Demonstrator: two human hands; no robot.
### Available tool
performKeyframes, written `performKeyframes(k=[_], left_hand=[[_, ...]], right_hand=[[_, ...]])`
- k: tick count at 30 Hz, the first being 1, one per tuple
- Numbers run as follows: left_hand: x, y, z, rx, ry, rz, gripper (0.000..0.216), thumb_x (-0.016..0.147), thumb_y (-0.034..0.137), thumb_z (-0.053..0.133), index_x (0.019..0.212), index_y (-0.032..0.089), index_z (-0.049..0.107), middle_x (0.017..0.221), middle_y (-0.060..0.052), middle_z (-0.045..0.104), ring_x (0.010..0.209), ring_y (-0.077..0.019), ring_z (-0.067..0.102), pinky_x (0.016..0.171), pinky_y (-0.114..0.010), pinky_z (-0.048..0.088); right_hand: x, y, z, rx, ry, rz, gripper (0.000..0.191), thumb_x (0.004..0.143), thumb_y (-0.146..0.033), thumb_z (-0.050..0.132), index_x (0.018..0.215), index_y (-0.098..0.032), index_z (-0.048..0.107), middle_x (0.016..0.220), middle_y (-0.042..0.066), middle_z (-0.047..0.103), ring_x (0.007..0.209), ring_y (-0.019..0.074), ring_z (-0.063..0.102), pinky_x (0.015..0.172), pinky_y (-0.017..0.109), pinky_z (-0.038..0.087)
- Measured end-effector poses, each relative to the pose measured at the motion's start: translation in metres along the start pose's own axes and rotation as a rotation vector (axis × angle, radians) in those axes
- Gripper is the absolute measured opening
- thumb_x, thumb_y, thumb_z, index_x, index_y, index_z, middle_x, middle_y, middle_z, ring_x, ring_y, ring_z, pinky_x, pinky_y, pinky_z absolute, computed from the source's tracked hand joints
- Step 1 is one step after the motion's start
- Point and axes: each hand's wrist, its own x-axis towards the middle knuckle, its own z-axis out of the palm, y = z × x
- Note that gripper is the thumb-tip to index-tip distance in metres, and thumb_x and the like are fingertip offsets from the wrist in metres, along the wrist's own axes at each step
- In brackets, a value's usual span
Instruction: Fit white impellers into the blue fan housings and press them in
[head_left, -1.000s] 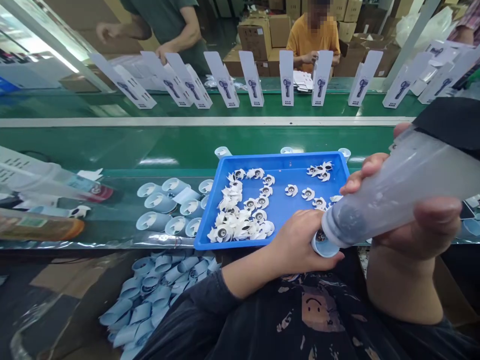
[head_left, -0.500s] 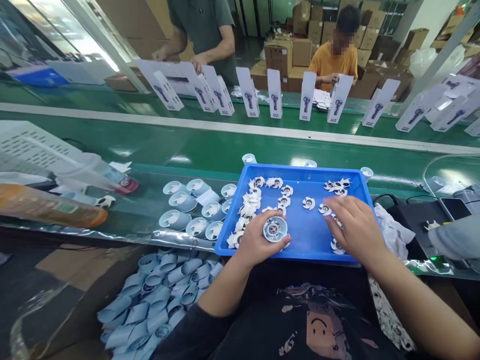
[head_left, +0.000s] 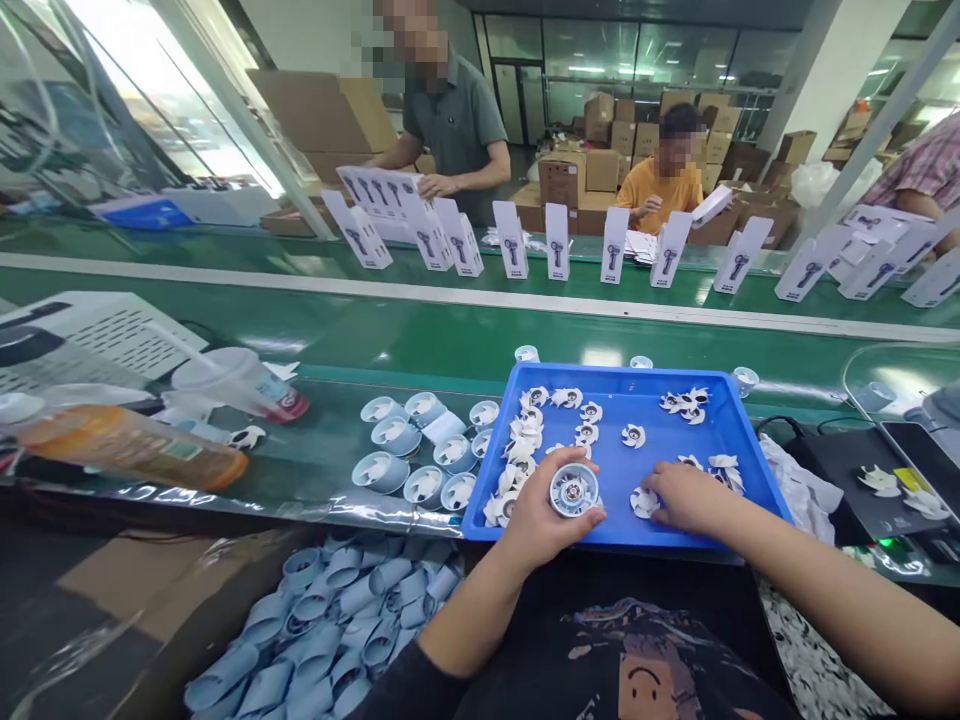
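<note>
My left hand (head_left: 544,510) is wrapped round a light-blue fan housing (head_left: 574,490), its open end facing up and a motor showing inside. It is held over the front of a blue tray (head_left: 622,532). Low in that tray, my right hand (head_left: 679,495) has its fingertips closed on the edge of a white fan blade (head_left: 643,502). Several more white fan blades (head_left: 525,432) lie in a cluster along the tray's left side. One single blade (head_left: 633,435) lies near the middle, and others sit at the right, partly behind my right hand.
Several blue housings (head_left: 396,434) stand left of the tray, and a heap of them (head_left: 322,620) fills a box below. A drink bottle (head_left: 135,445) and plastic cup (head_left: 240,382) lie farther left. White cartons (head_left: 556,243) line the far side, with two people behind. A black device (head_left: 862,480) sits right.
My right hand has come down and left onto a fan blade at the tray's front. My left hand still holds the housing. The view has tilted up; the person in orange now holds up a carton.
</note>
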Motion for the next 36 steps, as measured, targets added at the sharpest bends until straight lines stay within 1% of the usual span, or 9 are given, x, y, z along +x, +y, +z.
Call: performKeyframes(k=[2,7,14,18,23,27,29,33,36], left_hand=[[0.0,0.002,0.004,-0.057,-0.005,-0.007,0.067,0.07,0.047,0.08,0.123,0.022,0.048,0.108,-0.01,0.07,0.098,-0.0244,0.068,0.095,-0.042,0.051],[0.002,0.005,0.009,-0.111,-0.063,-0.016,0.075,0.069,0.048,0.083,0.126,0.023,0.042,0.111,-0.01,0.068,0.099,-0.0237,0.067,0.093,-0.041,0.051],[-0.005,0.003,0.004,-0.071,0.034,-0.052,0.071,0.071,0.04,0.079,0.127,0.022,0.039,0.116,-0.011,0.065,0.101,-0.0233,0.067,0.092,-0.041,0.053],[-0.008,0.007,0.0,-0.048,0.052,-0.029,0.059,0.072,0.037,0.078,0.117,0.023,0.044,0.116,-0.01,0.066,0.101,-0.0224,0.067,0.091,-0.039,0.054],[-0.011,0.014,-0.005,0.116,0.125,0.138,0.049,0.071,0.031,0.079,0.113,0.022,0.056,0.135,-0.015,0.059,0.127,-0.0305,0.056,0.108,-0.05,0.044],[-0.021,0.018,-0.012,0.106,0.061,0.141,0.053,0.074,0.02,0.068,0.125,0.022,0.053,0.122,-0.012,0.068,0.113,-0.0271,0.066,0.102,-0.044,0.05],[-0.026,0.019,-0.013,0.13,0.04,0.109,0.055,0.071,0.018,0.067,0.124,0.02,0.052,0.113,-0.009,0.07,0.104,-0.0253,0.068,0.096,-0.041,0.054],[-0.026,0.023,-0.011,0.276,-0.039,0.087,0.052,0.073,0.026,0.075,0.121,0.02,0.056,0.12,-0.012,0.068,0.111,-0.0278,0.066,0.099,-0.042,0.052],[-0.023,0.028,-0.009,0.375,-0.079,0.165,0.057,0.075,0.034,0.078,0.126,0.022,0.057,0.127,-0.012,0.068,0.117,-0.0295,0.065,0.105,-0.045,0.049]], right_hand=[[0.001,-0.007,-0.001,-0.008,0.023,0.015,0.029,0.089,-0.019,0.06,0.116,-0.017,0.07,0.116,0.013,0.063,0.111,0.0305,0.062,0.096,0.038,0.049],[0.01,-0.032,-0.007,-0.021,0.09,0.061,0.033,0.098,-0.011,0.042,0.121,-0.014,0.065,0.115,0.014,0.063,0.11,0.0278,0.063,0.093,0.042,0.051],[0.018,-0.05,-0.016,0.003,0.035,0.139,0.021,0.101,-0.021,0.051,0.113,-0.011,0.064,0.113,0.009,0.066,0.106,0.0185,0.064,0.095,0.04,0.054],[0.027,-0.052,-0.012,0.055,0.05,0.174,0.026,0.1,-0.024,0.054,0.121,-0.011,0.06,0.116,0.01,0.064,0.106,0.0197,0.064,0.094,0.04,0.054],[0.028,-0.061,-0.018,0.1,0.102,0.151,0.027,0.096,-0.015,0.05,0.12,-0.01,0.062,0.117,0.015,0.064,0.111,0.0263,0.062,0.096,0.045,0.05],[0.0,-0.052,-0.029,0.16,0.202,0.072,0.026,0.091,-0.013,0.051,0.113,-0.01,0.064,0.114,0.016,0.065,0.113,0.0295,0.062,0.102,0.046,0.044],[-0.015,-0.04,-0.029,0.441,0.266,-0.07,0.026,0.091,-0.023,0.054,0.115,-0.014,0.061,0.111,0.011,0.066,0.104,0.0214,0.064,0.095,0.036,0.049],[-0.028,-0.023,-0.018,1.381,0.259,-0.429,0.039,0.084,-0.045,0.067,0.108,-0.017,0.059,0.096,0.006,0.067,0.078,0.0124,0.063,0.077,0.028,0.053],[-0.03,-0.026,-0.013,1.503,0.263,-0.456,0.039,0.08,-0.048,0.073,0.102,-0.017,0.062,0.091,0.004,0.068,0.076,0.0118,0.062,0.077,0.028,0.054]])
